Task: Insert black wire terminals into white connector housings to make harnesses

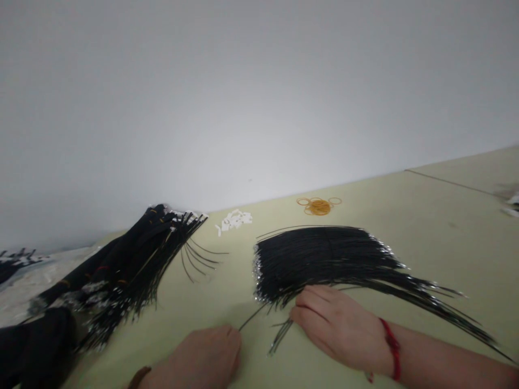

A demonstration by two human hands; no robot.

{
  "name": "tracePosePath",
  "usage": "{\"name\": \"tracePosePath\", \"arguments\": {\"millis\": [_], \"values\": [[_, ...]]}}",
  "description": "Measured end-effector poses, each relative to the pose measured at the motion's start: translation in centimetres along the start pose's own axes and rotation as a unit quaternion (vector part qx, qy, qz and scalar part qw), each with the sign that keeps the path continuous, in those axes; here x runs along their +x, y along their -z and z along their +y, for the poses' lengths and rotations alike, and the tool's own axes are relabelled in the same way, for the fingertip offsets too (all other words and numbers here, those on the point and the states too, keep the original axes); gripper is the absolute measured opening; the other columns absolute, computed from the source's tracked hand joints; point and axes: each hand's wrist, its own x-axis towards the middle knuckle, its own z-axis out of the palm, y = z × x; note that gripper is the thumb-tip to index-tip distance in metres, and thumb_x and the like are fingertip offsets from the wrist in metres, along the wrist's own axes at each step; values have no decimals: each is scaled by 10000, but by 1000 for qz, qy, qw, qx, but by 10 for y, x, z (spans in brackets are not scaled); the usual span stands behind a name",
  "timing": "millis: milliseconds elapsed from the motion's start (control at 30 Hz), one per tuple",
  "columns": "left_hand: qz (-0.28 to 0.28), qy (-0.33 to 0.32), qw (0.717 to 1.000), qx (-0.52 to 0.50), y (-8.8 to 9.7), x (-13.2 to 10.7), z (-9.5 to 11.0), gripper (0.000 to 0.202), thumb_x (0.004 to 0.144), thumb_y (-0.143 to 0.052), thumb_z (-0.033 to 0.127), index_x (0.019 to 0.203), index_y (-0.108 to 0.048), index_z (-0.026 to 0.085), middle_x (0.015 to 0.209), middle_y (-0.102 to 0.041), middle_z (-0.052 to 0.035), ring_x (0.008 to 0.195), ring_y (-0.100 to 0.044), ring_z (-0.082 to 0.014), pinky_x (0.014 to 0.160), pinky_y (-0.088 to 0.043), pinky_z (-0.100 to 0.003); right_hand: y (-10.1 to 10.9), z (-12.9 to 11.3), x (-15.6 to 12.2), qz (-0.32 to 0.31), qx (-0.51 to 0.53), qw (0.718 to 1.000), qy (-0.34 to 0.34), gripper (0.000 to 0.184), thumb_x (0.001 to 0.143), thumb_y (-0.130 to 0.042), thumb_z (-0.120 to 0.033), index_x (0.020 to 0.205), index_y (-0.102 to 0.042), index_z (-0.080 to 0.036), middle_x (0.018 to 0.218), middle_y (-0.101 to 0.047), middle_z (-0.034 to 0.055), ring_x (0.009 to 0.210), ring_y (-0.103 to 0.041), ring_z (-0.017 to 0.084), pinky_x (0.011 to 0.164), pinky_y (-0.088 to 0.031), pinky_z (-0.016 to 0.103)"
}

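A wide pile of thin black wires (324, 254) with shiny bare ends lies in front of me, some strands trailing off to the right. My right hand (336, 324) is closed at the near edge of the pile. From under its fingers a few black wires (280, 336) poke out to the lower left. Lower left of the pile, my left hand (206, 354) is closed in a pinch on the end of a single black wire (252, 317), which runs up toward the pile. The fingertips of both hands are partly hidden.
Bundles of black wires (133, 254), some banded, lie to the left. Small white pieces (235, 219) and a heap of yellow-orange rubber bands (318, 206) sit near the wall (259, 97). Clear plastic bagging (32, 281) is at the far left of the pale table (446, 232).
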Motion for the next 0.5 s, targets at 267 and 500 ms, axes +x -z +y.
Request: {"name": "tracePosePath", "arguments": {"millis": [267,500], "values": [[58,-113,991,45,8,55,7,160,874,-423,138,917,-577,152,931,-624,-56,844,-578,-171,771,-463,-305,-11,-7,0,-13,26,1000,-6,332,949,-212,-147,820,-515,-106,783,-449,49,767,-359,112,743,-282,221],[174,51,979,96,77,139,-55,256,881,-503,298,1076,-549,139,1066,-581,-82,902,-585,-197,774,-496,-396,-7,-1,3,8,45,998,-39,275,928,-222,-121,863,-488,-97,823,-446,53,793,-369,101,774,-294,218]]}}
